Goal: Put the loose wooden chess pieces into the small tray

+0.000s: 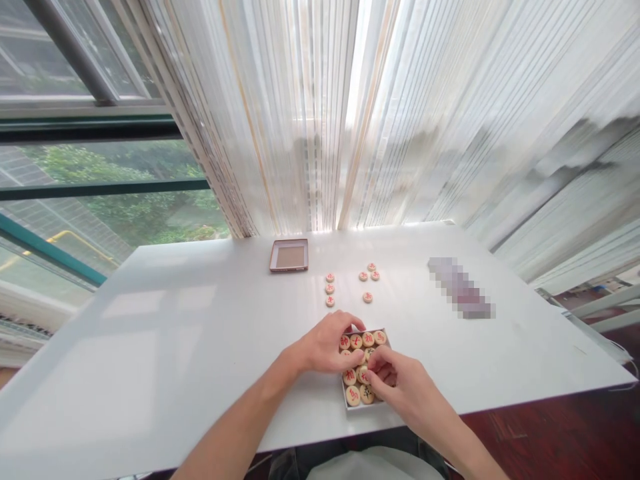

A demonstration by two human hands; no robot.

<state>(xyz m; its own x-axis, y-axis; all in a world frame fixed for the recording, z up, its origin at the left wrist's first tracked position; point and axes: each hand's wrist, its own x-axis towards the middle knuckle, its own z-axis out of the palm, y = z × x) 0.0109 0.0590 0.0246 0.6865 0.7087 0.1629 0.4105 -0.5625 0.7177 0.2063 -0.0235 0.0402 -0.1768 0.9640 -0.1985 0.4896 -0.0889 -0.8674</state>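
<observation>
A shallow white box (353,409) lies near the table's front edge, filled with rows of round Chinese chess pieces marked in red or black. Over its left side rests my left hand (330,343), fingers curled at the far rim and thumb above the pieces, steadying it. My right hand (407,383) reaches in from the right with thumb and fingertips pinched on a chess piece (364,375) in the box. The hands cover part of the middle and right-hand pieces.
Beyond the box, three chess pieces (329,289) stand in a column, and several others (368,297) lie to their right. A box lid (289,256) sits at the table's back. A blurred object (460,287) lies at right. Curtains (310,120) hang behind the white table (165,373).
</observation>
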